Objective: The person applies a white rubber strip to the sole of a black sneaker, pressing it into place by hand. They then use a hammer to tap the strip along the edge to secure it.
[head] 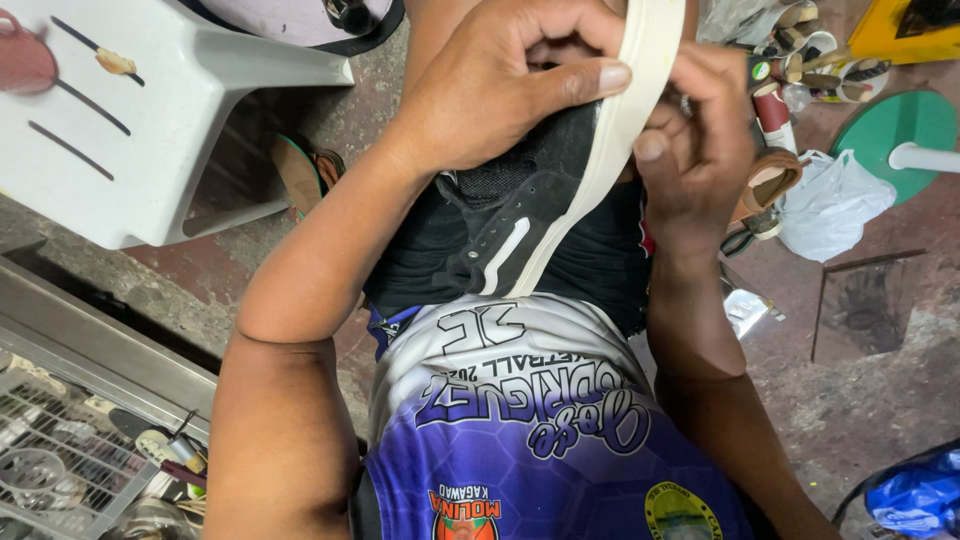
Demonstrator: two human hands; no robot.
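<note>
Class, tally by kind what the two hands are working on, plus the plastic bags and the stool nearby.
Hands: 2, left, right
Black shoe: 1
Cream sole strip: 1
White stool: 1
Plastic bags: 2, white, blue
Total: 7

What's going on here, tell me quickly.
A person seated over a concrete floor holds a black shoe in their lap with both bare hands. The left hand presses its thumb on the cream sole strip along the shoe's edge, while the right hand has a grip on the same strip from the other side. A white plastic stool stands nearby, and tools and a white plastic bag lie on the floor.
</note>
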